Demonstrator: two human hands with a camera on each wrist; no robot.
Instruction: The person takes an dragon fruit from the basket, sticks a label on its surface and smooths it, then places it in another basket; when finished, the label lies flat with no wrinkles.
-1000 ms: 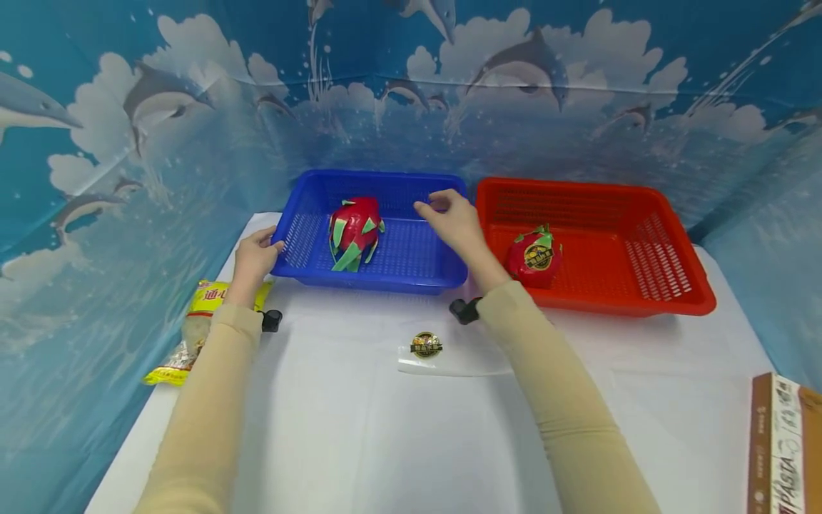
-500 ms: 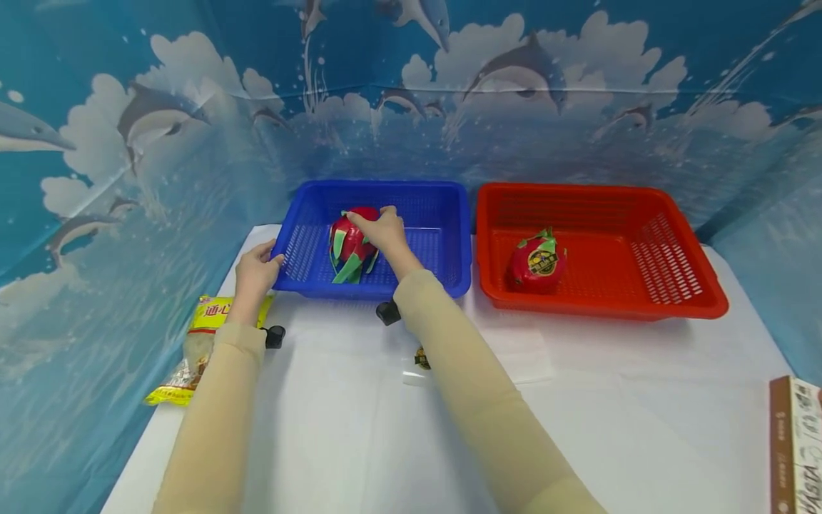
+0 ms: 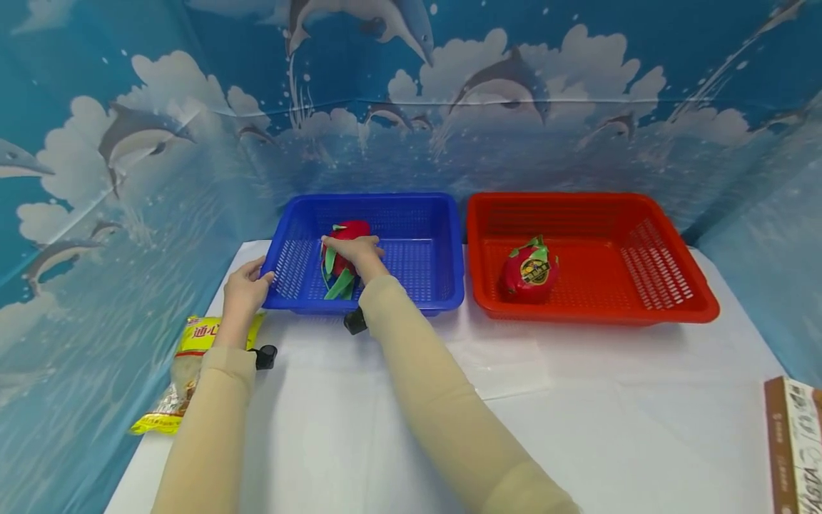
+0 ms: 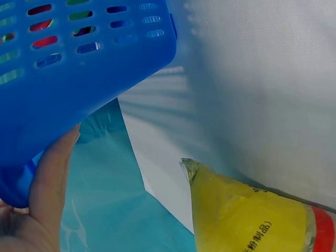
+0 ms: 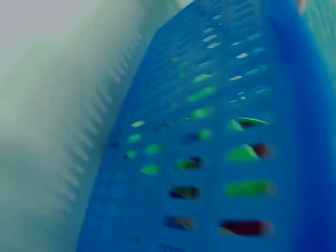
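Right grip (image 3: 356, 253) laid over the dragon fruit (image 3: 339, 264) in the blue basket (image 3: 414, 275)

Directly under the right grip, the fruit lies with its long axis running from the far side toward the person, slanting slightly left; its green leaf tips point at the near wall, its red rounded end away. Fingers cover the upper part, and whether they pinch it I cannot tell. The left grip (image 3: 247, 285) holds the basket's left rim, thumb against the outer wall.

The near rim sits just beyond the leaf tips, on the person's side of the right grip. Leftward the side wall is near; rightward, mesh floor runs on to the right wall, the roomier side. Farther right stands the red basket (image 3: 597, 315) with a second dragon fruit (image 3: 529, 273). Nearer the person than the left grip, a yellow bag (image 3: 183, 371) lies on the worktop (image 3: 321, 428).
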